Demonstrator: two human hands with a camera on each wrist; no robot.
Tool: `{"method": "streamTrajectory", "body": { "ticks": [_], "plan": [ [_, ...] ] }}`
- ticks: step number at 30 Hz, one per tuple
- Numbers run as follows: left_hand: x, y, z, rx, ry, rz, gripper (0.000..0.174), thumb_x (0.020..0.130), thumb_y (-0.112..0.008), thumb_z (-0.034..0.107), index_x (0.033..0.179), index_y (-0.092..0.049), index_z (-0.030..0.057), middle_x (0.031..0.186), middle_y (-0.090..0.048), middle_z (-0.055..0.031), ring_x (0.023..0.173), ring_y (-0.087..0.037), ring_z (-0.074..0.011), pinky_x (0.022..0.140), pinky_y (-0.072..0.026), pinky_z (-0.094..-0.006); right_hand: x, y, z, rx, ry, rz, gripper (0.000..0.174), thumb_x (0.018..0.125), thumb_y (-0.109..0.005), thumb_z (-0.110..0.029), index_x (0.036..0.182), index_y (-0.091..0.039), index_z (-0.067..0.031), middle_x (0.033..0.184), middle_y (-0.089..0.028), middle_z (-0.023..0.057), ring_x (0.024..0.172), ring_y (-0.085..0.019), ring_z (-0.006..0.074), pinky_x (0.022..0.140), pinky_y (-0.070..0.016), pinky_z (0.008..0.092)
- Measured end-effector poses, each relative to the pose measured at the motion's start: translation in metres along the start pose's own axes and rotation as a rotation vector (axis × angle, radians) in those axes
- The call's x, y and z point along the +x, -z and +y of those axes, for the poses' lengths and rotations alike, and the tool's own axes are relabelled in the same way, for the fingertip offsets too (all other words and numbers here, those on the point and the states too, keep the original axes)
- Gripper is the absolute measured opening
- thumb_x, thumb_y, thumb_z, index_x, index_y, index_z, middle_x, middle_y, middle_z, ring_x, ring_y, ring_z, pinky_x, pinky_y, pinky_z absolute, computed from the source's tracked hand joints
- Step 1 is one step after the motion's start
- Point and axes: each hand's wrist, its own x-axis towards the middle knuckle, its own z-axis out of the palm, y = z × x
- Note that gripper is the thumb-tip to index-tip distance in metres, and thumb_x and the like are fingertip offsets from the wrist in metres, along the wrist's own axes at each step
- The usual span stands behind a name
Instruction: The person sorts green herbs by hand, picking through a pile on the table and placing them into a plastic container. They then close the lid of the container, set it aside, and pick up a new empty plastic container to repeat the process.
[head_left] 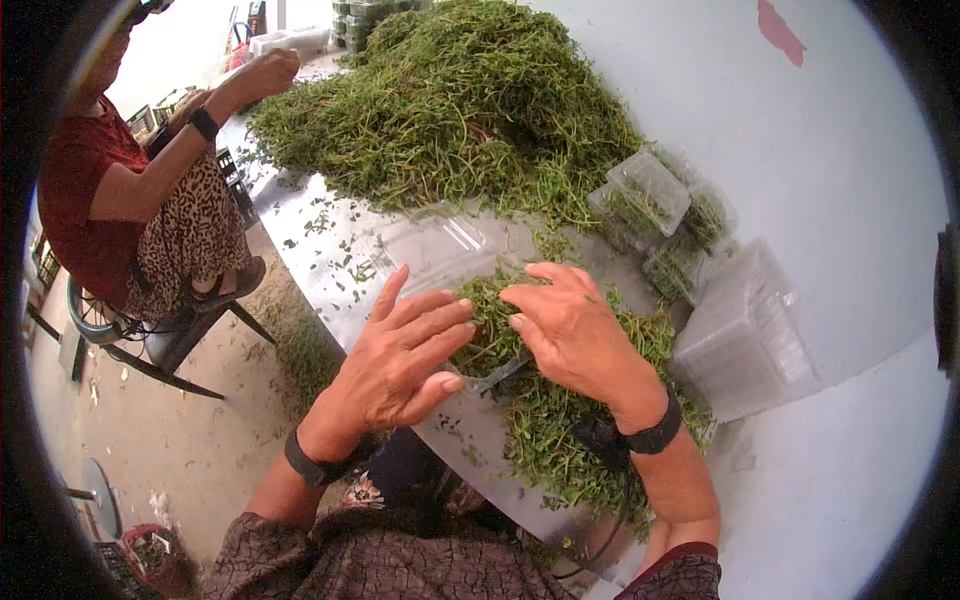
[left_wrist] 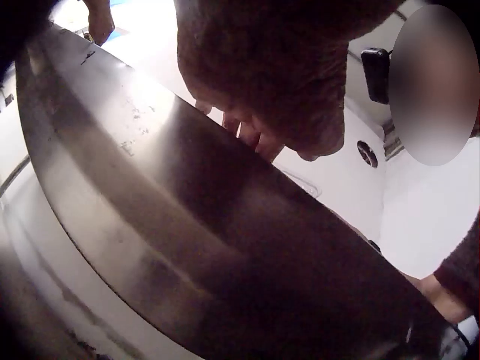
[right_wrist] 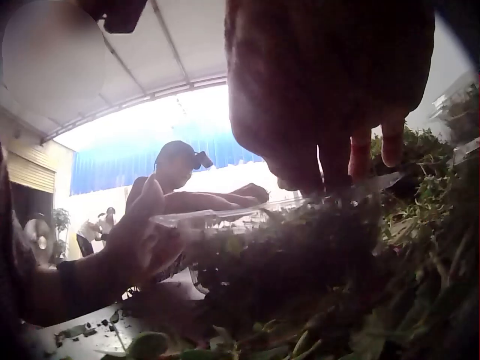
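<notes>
Because transparent, boxes (head_left: 650, 193) with visible greens (head_left: 670, 274).

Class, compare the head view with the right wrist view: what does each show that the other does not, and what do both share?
Only the head view: the red patch on the white wall and the chair under the other person.
Only the right wrist view: the fan and the ceiling.
Both: the left hand, the right hand, the cut greens near them, and the other person.
</notes>
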Motion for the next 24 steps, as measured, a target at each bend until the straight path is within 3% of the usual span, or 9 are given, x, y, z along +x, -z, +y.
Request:
{"method": "streamTrajectory", "body": {
  "ticks": [2,7,10,13,16,18,20,24],
  "plan": [
    [-0.004,0.002,-0.003,-0.008,0.025,0.071,0.044,0.09,-0.049,0.038,0.111,-0.061,0.0009,0.124,-0.057,-0.0149,0.119,-0.05,-0.033,0.112,-0.0166,-0.0563,0.0,0.001,0.003,0.068,-0.033,0.107,0.026,0.083,-0.061,-0.015,0.106,-0.061,-0.0031,0.104,-0.065,0.0136,0.112,-0.052,0.0323,0.098,-0.0374,0.0448],
    [-0.004,0.002,-0.003,-0.052,0.056,0.113,0.043,0.09,-0.048,0.036,0.112,-0.061,0.0007,0.124,-0.057,-0.0151,0.122,-0.048,-0.034,0.113,-0.0157,-0.0559,0.003,-0.003,0.009,0.083,-0.083,0.114,0.027,0.084,-0.06,-0.016,0.107,-0.061,-0.003,0.107,-0.064,0.0137,0.114,-0.052,0.0327,0.098,-0.0372,0.0448],
    [-0.001,-0.004,-0.005,-0.017,0.024,0.013,0.043,0.091,-0.047,0.034,0.112,-0.061,0.0004,0.124,-0.057,-0.0156,0.122,-0.048,-0.0345,0.113,-0.0155,-0.0559,0.006,-0.013,0.01,0.06,-0.074,0.07,0.027,0.084,-0.06,-0.016,0.108,-0.061,-0.0033,0.108,-0.064,0.0135,0.114,-0.051,0.0327,0.098,-0.0374,0.0451],
    [-0.002,-0.006,-0.006,-0.075,0.072,-0.039,0.049,0.093,-0.038,0.041,0.116,-0.06,0.0033,0.129,-0.055,-0.0126,0.125,-0.045,-0.0357,0.114,-0.01,-0.0563,0.006,-0.016,0.007,0.0,-0.035,0.038,0.027,0.084,-0.059,-0.016,0.109,-0.061,-0.0041,0.108,-0.064,0.0133,0.114,-0.051,0.0324,0.098,-0.0375,0.0455],
    [-0.004,-0.002,-0.005,-0.065,0.095,-0.036,0.049,0.093,-0.038,0.04,0.116,-0.06,0.0029,0.129,-0.055,-0.0128,0.126,-0.045,-0.0356,0.114,-0.0124,-0.0559,0.005,-0.014,0.008,0.043,-0.041,0.063,0.027,0.084,-0.059,-0.016,0.11,-0.061,-0.0048,0.108,-0.064,0.0132,0.114,-0.051,0.032,0.098,-0.0377,0.0453],
    [-0.011,-0.002,-0.009,-0.064,0.071,0.122,0.042,0.093,-0.044,0.034,0.112,-0.06,0.0011,0.127,-0.055,-0.0168,0.123,-0.047,-0.0355,0.112,-0.0185,-0.0554,0.005,-0.009,0.013,0.105,-0.063,0.095,0.028,0.084,-0.059,-0.015,0.11,-0.061,-0.005,0.108,-0.064,0.0133,0.114,-0.051,0.032,0.098,-0.038,0.045],
    [-0.016,0.0,-0.012,-0.068,0.085,0.136,0.042,0.094,-0.042,0.034,0.113,-0.06,0.0019,0.129,-0.054,-0.0171,0.123,-0.047,-0.0361,0.111,-0.0211,-0.0553,0.002,-0.006,0.02,0.096,-0.097,0.224,0.026,0.084,-0.059,-0.014,0.108,-0.062,-0.0044,0.108,-0.064,0.0139,0.112,-0.053,0.0327,0.097,-0.0394,0.0444],
    [-0.023,0.0,-0.016,-0.058,0.107,0.213,0.042,0.094,-0.04,0.032,0.115,-0.059,0.0015,0.13,-0.053,-0.0186,0.123,-0.047,-0.0383,0.109,-0.0252,-0.0548,-0.005,-0.004,0.024,0.119,-0.178,0.209,0.023,0.084,-0.059,-0.014,0.106,-0.063,-0.0039,0.109,-0.064,0.0147,0.109,-0.055,0.034,0.095,-0.0409,0.0437]
  ]
}}
